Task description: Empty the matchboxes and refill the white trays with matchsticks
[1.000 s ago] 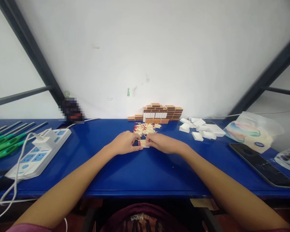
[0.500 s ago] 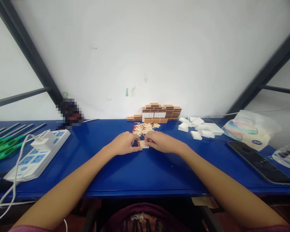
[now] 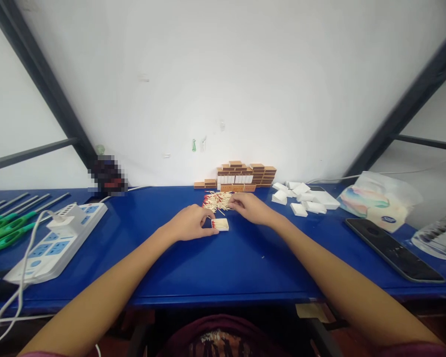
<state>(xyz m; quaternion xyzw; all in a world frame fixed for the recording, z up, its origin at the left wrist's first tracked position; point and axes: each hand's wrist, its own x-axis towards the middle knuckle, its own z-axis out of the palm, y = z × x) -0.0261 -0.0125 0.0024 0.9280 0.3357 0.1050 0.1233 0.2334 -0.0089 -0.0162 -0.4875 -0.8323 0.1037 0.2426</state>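
A small white matchbox tray (image 3: 220, 224) with red-tipped matches in it lies on the blue table. My left hand (image 3: 193, 221) grips its left end between thumb and fingers. Just behind the tray is a loose pile of matches (image 3: 217, 199). My right hand (image 3: 248, 208) is at the pile's right side, its fingers pinched together at the matches; whether a match is between them is too small to tell. Brown matchboxes (image 3: 238, 188) are stacked behind the pile against the wall.
White empty trays (image 3: 299, 209) lie in a heap at the right, near a phone (image 3: 394, 249) and a tissue pack (image 3: 379, 201). On the left are a power strip (image 3: 59, 244) with a white cable and green-handled tools (image 3: 11, 233).
My right hand has moved from the tray back to the match pile, uncovering the tray's right end. My left hand stays at the tray. The view has shifted slightly.
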